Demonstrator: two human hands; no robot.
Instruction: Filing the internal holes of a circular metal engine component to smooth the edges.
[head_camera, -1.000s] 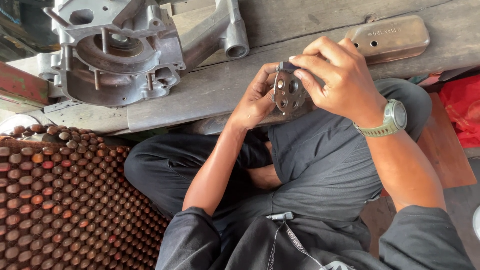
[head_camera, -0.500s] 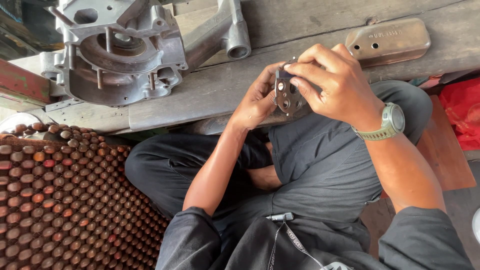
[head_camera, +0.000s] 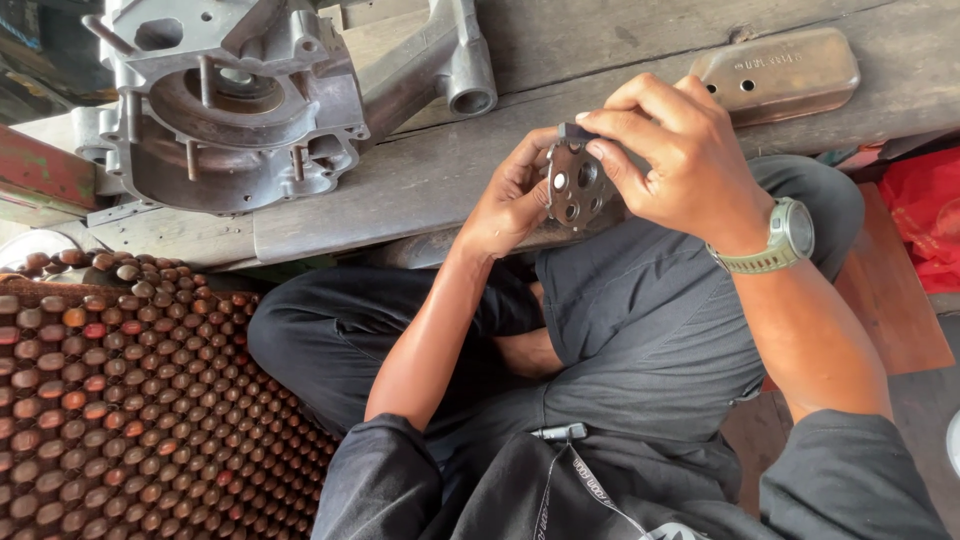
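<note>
I sit cross-legged in dark trousers and hold a small round metal plate with several holes, above my knee at the edge of the wooden bench. My left hand grips the plate from its left side. My right hand, with a green wristwatch, pinches the plate's top and right rim. A small dark piece sits at the plate's top under my right fingertips; what it is I cannot tell.
A large grey cast-metal engine casing with a tube arm lies on the wooden bench at upper left. A flat oval metal cover rests at upper right. A brown beaded mat lies at left, a red bag at right.
Both hands and the round plate have stayed together over the knee, shifting only slightly; the fingers of the right hand have adjusted their pinch on the rim.
</note>
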